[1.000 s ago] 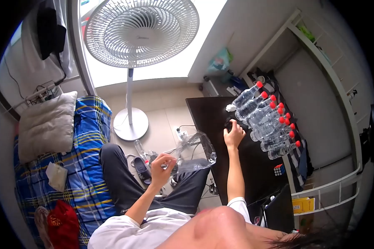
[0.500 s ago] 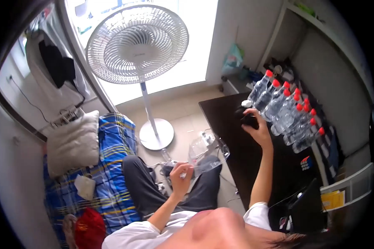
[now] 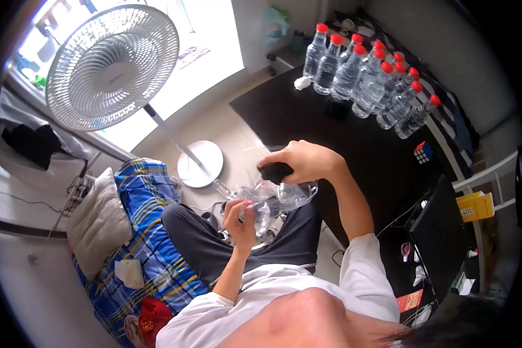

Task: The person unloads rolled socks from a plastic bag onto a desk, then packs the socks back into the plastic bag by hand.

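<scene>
Over my lap, several clear plastic bottle parts (image 3: 300,196) form a see-through cluster. My left hand (image 3: 238,223) is closed at its near left side, its curled fingers on the clear plastic. A bottle neck (image 3: 221,188) sticks out to the left above that hand. My right hand (image 3: 310,162) is wrapped around a small black object (image 3: 275,171) and holds it just above the cluster. Its exact kind cannot be made out, and the palm hides part of it. Some thin strands or edges near it are blurred.
Several water bottles (image 3: 345,75) with red caps stand on the dark table (image 3: 354,139), beside a crumpled white tissue (image 3: 302,83). A puzzle cube (image 3: 423,152) and a laptop (image 3: 441,238) are on the right. A floor fan (image 3: 113,69) stands ahead; a bed (image 3: 156,232) lies left.
My right hand has come from the table by the bottles to the clear plastic, carrying the black object. My left hand has stayed at the plastic. The view has turned and shifted right.
</scene>
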Action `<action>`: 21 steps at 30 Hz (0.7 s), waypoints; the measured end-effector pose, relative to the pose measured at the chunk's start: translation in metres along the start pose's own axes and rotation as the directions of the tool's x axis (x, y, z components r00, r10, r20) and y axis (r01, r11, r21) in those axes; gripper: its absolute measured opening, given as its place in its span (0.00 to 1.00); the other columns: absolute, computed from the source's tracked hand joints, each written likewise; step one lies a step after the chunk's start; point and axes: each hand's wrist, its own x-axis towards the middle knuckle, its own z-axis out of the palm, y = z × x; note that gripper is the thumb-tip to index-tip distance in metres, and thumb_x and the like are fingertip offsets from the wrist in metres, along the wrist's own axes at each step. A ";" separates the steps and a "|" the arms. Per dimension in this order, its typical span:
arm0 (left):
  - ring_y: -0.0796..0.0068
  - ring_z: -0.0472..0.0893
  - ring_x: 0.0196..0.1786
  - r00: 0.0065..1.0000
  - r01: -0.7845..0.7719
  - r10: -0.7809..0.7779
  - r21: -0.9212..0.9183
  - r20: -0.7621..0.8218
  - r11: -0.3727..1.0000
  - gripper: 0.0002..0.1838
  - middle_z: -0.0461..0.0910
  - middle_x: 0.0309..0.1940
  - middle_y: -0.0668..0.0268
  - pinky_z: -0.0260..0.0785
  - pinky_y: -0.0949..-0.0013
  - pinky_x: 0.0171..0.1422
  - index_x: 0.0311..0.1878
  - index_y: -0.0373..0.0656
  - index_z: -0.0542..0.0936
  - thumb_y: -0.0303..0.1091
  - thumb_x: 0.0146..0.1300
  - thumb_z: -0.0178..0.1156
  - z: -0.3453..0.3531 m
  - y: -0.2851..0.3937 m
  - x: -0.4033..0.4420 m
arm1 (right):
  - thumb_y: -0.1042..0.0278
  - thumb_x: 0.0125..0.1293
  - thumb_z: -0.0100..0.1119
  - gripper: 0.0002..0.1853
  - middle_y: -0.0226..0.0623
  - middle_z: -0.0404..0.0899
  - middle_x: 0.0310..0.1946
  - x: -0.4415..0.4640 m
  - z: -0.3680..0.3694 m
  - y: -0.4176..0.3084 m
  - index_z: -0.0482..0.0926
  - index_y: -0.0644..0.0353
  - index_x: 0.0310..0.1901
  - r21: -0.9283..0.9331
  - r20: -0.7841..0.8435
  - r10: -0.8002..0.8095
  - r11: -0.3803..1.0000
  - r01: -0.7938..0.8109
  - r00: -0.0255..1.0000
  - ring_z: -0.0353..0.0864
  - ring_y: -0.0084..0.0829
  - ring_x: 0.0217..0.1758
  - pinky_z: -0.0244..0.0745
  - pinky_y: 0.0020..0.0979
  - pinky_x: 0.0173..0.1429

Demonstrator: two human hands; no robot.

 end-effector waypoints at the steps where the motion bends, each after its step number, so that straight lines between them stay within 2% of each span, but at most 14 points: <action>1: 0.65 0.82 0.43 1.000 0.003 -0.003 0.004 0.012 1.000 0.03 0.83 0.39 0.56 0.73 0.65 0.52 0.40 0.33 0.83 0.24 0.68 0.65 0.001 -0.002 -0.002 | 0.68 0.52 0.75 0.27 0.48 0.89 0.41 -0.003 -0.003 0.001 0.84 0.48 0.57 0.004 -0.003 0.010 1.000 -0.010 1.000 0.90 0.48 0.44 0.84 0.42 0.52; 3: 0.65 0.82 0.43 1.000 -0.011 0.011 -0.005 0.017 1.000 0.03 0.83 0.39 0.56 0.73 0.66 0.52 0.40 0.34 0.83 0.24 0.69 0.64 0.006 -0.004 -0.002 | 0.66 0.52 0.75 0.27 0.46 0.89 0.41 -0.008 -0.007 0.003 0.84 0.48 0.57 -0.089 -0.049 0.088 0.992 -0.092 0.995 0.90 0.48 0.44 0.84 0.42 0.52; 5: 0.66 0.82 0.43 0.999 -0.002 0.002 -0.005 0.033 1.000 0.03 0.83 0.39 0.57 0.73 0.67 0.51 0.40 0.34 0.83 0.23 0.69 0.64 0.008 -0.004 -0.002 | 0.65 0.52 0.75 0.26 0.45 0.89 0.40 -0.017 -0.010 0.002 0.84 0.48 0.55 -0.099 -0.115 0.097 0.989 -0.108 0.989 0.90 0.47 0.45 0.83 0.42 0.52; 9: 0.66 0.82 0.44 0.998 -0.047 0.047 0.010 0.034 0.999 0.03 0.83 0.40 0.57 0.73 0.67 0.51 0.41 0.34 0.83 0.25 0.70 0.63 0.012 -0.002 -0.003 | 0.68 0.50 0.74 0.23 0.44 0.88 0.41 -0.020 -0.010 -0.003 0.83 0.53 0.51 -0.111 -0.069 0.050 0.992 -0.057 0.996 0.88 0.47 0.47 0.81 0.43 0.52; 11: 0.65 0.82 0.43 0.999 -0.039 0.038 0.047 0.017 0.998 0.04 0.83 0.40 0.57 0.73 0.67 0.51 0.41 0.34 0.83 0.26 0.70 0.63 0.013 0.001 -0.006 | 0.68 0.49 0.75 0.24 0.45 0.88 0.41 -0.013 0.000 0.001 0.83 0.53 0.51 -0.083 0.034 -0.076 0.993 0.078 0.997 0.88 0.48 0.46 0.80 0.44 0.51; 12: 0.65 0.82 0.43 1.000 -0.026 0.027 0.092 -0.005 0.995 0.05 0.82 0.40 0.57 0.72 0.67 0.51 0.41 0.34 0.83 0.27 0.71 0.63 0.013 0.002 -0.007 | 0.68 0.50 0.75 0.24 0.45 0.87 0.42 -0.011 -0.001 -0.007 0.83 0.54 0.52 -0.107 0.089 -0.068 0.991 0.077 0.994 0.87 0.49 0.48 0.80 0.46 0.52; 15: 0.65 0.82 0.43 0.998 -0.041 0.043 0.040 -0.054 0.998 0.06 0.82 0.41 0.57 0.72 0.67 0.50 0.40 0.35 0.82 0.28 0.72 0.62 0.013 0.000 -0.005 | 0.64 0.54 0.76 0.26 0.47 0.88 0.43 -0.010 0.002 -0.003 0.82 0.54 0.56 -0.045 0.067 -0.163 0.985 0.166 0.984 0.88 0.49 0.49 0.81 0.44 0.54; 17: 0.66 0.81 0.43 0.996 -0.049 0.051 0.026 -0.076 0.998 0.06 0.82 0.40 0.57 0.72 0.67 0.50 0.39 0.35 0.81 0.27 0.72 0.61 0.010 -0.002 -0.003 | 0.67 0.59 0.74 0.23 0.45 0.88 0.48 -0.009 -0.015 0.010 0.82 0.58 0.56 0.129 0.013 -0.213 0.969 0.209 0.977 0.89 0.45 0.50 0.82 0.39 0.58; 19: 0.66 0.81 0.42 0.997 -0.027 0.030 0.042 -0.065 0.999 0.06 0.82 0.40 0.57 0.72 0.67 0.49 0.38 0.35 0.80 0.27 0.72 0.61 0.007 -0.002 -0.003 | 0.64 0.64 0.73 0.19 0.44 0.88 0.49 -0.010 -0.032 0.036 0.83 0.58 0.55 0.330 -0.157 -0.231 0.904 0.272 0.960 0.89 0.41 0.49 0.83 0.42 0.54; 20: 0.65 0.81 0.41 0.997 -0.042 0.045 0.037 -0.067 0.998 0.05 0.82 0.39 0.57 0.72 0.67 0.48 0.38 0.35 0.80 0.26 0.71 0.62 0.006 -0.002 -0.002 | 0.66 0.64 0.72 0.18 0.43 0.88 0.49 -0.011 -0.037 0.048 0.83 0.58 0.54 0.354 -0.320 -0.107 0.908 0.223 0.941 0.88 0.43 0.50 0.82 0.43 0.56; 21: 0.65 0.81 0.41 0.996 -0.039 0.042 0.035 -0.083 0.999 0.05 0.82 0.39 0.57 0.72 0.67 0.48 0.38 0.35 0.80 0.26 0.71 0.62 0.003 -0.001 -0.002 | 0.67 0.64 0.71 0.18 0.42 0.88 0.49 -0.009 -0.038 0.065 0.83 0.58 0.54 0.205 -0.499 -0.049 0.963 0.173 0.865 0.87 0.45 0.52 0.80 0.43 0.59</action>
